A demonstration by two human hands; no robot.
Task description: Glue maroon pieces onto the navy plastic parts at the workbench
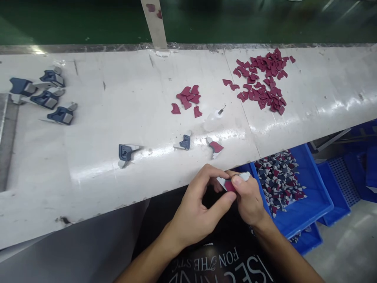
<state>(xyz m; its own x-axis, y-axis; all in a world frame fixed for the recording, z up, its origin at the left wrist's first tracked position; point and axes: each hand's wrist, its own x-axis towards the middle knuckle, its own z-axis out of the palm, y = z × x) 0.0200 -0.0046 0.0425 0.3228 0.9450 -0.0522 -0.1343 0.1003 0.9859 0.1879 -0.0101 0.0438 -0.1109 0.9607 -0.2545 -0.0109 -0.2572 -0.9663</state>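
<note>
Both hands meet just off the table's front edge, closed around one small plastic part with a maroon panel and pale grey ends. My left hand pinches its left side between thumb and fingers. With the thumb pressed on top, my right hand grips the other end. On the table beyond lies a similar maroon-and-grey part. Left of it rest a small blue-and-grey part and a larger one. A small clear bottle with a thin dark tip lies behind them. The fingers partly hide the held part.
Loose maroon pieces form a small pile and a big pile on the white table. Several blue-and-grey parts sit at the far left. A blue bin of assembled parts stands below the edge at right. A green surface runs behind.
</note>
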